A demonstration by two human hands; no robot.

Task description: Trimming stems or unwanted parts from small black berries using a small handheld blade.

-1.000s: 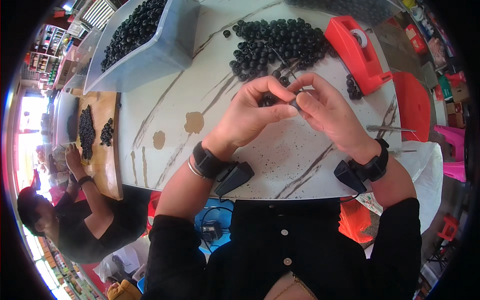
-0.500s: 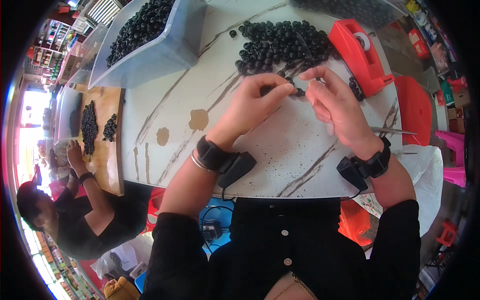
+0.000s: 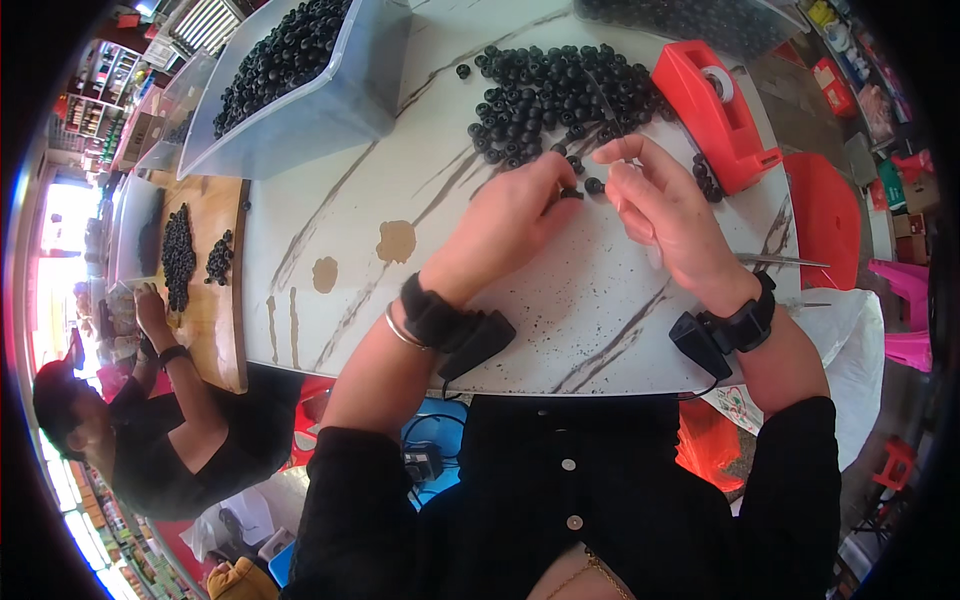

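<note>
A loose pile of black round beads (image 3: 555, 95) lies at the far side of the marble-patterned table (image 3: 450, 340). My left hand (image 3: 510, 225) is closed near the pile's front edge, with a dark bead (image 3: 570, 193) at its fingertips. Just right of it, my right hand (image 3: 665, 210) is pinched, thumb against index finger. A thin, pale strand (image 3: 603, 95) seems to run up from those fingers over the beads; its exact kind is too fine to make out. One bead (image 3: 594, 186) sits on the table between my hands.
A clear plastic bin of beads (image 3: 385, 80) stands far left. At right are a red tape dispenser (image 3: 715, 120), a few beads (image 3: 706, 178) beside it, and a metal tool (image 3: 785, 260) over the edge. A co-worker (image 3: 190, 400) sits left at a wooden table (image 3: 215, 330).
My left hand has turned and drawn back slightly from my right hand, toward me. A bead now shows in the wider gap between them. My right hand has barely moved.
</note>
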